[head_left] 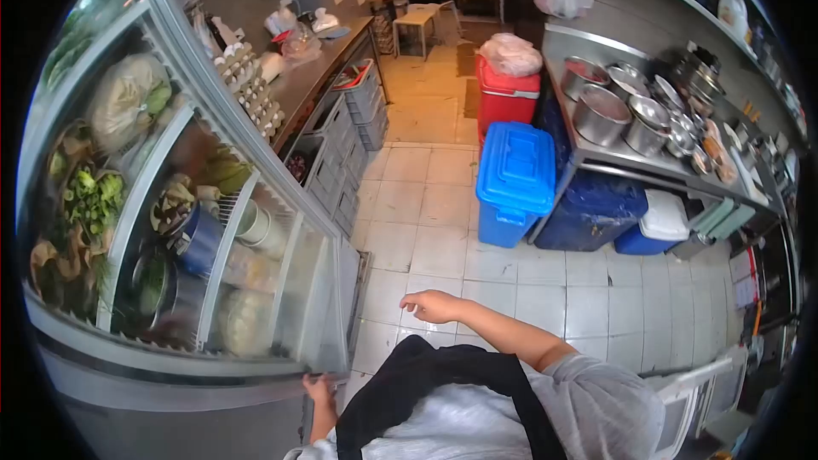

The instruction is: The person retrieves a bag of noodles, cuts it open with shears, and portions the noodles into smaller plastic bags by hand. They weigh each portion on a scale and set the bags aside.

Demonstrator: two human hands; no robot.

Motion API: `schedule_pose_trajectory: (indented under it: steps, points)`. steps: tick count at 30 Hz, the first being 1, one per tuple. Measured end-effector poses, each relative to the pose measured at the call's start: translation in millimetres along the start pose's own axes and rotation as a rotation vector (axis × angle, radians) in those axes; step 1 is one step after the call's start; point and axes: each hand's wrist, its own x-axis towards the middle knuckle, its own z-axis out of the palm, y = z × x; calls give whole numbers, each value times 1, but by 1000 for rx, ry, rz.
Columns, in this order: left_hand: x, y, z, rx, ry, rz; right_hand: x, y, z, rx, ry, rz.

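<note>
A tall glass-fronted fridge [189, 128] fills the left side, its shelves packed with food. Behind the glass are leafy greens [92, 196], a tied plastic bag of produce [129, 102], a blue container [201, 238] and white tubs [254, 223]. My left hand [319, 388] is at the lower right edge of the fridge door, its fingers bent around the frame. Out over the tiled floor, my right hand [431, 307] is held in front of my body. Its fingers are loosely bent and apart, with nothing visible in them.
Egg trays [247, 89] and grey crates [319, 175] line the left counter [328, 60]. On the right stand a blue lidded bin [515, 175], a red cooler [509, 94] and a steel table [588, 151] with several pots [601, 115]. A white chair-like frame [703, 400] is behind my right arm.
</note>
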Motion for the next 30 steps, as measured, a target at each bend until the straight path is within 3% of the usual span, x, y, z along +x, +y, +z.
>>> schedule_pose_trajectory:
  steps: [1, 2, 3, 4, 5, 6, 7, 8, 9, 11, 12, 14, 15, 16, 17, 19, 20, 21, 23, 27, 29, 30]
  points:
    - [6, 11, -1, -22, 15, 19, 15, -6, -6, 35, 19, -86]
    - [-41, 60, -3, 57, 220, 113, 30, -11, -14, 64, 39, -173]
    - [6, -33, 30, -73, 198, 17, 17, 53, -48, 130, -6, -43]
    - [32, -22, 32, -240, 218, 52, 49, 74, -68, 175, 47, -69]
    - [38, 19, 52, -274, 454, 141, 88, 91, -85, 233, 108, -110]
    - [16, 78, 67, -245, 509, 140, 124, 114, -101, 75, 210, -88]
    - [28, 86, 73, -324, 545, 142, 141, 148, -113, -86, 307, -44]
    - [127, 30, 45, -328, 400, 354, 142, 183, -122, -177, 306, 111]
    - [63, 71, 75, -294, 472, 435, 135, 222, -129, -261, 273, 261]
    - [72, 90, 88, 65, 481, 480, 109, 268, -148, -428, -12, 613]
    - [91, 96, 101, 193, 457, 443, 90, 304, -150, -457, -121, 647]
    - [120, 112, 153, 493, 288, 273, 19, 409, -131, -571, -126, 535]
    - [137, 111, 180, 684, 152, 205, -5, 428, -124, -733, -282, 565]
    - [157, 106, 209, 884, -12, 168, -16, 409, -138, -445, -461, 913]
    - [172, 108, 242, 1070, -219, 193, -54, 546, -59, -369, -577, 1016]
    - [202, 115, 309, 1240, -611, 363, -61, 468, -119, -169, -505, 1192]
    - [203, 123, 350, 1272, -489, 421, -55, 460, -138, -124, -454, 1218]
    - [197, 138, 395, 1298, -364, 471, -43, 461, -160, -103, -417, 1222]
    - [181, 192, 462, 1125, -438, 257, -6, 474, -208, -106, -363, 1179]
    - [142, 297, 556, 787, -371, 280, 96, 520, -340, -272, -297, 952]
    - [145, 327, 594, 669, -328, 468, 171, 555, -419, -508, -239, 740]
    - [161, 325, 614, 520, -333, 415, 212, 567, -459, -628, -175, 631]
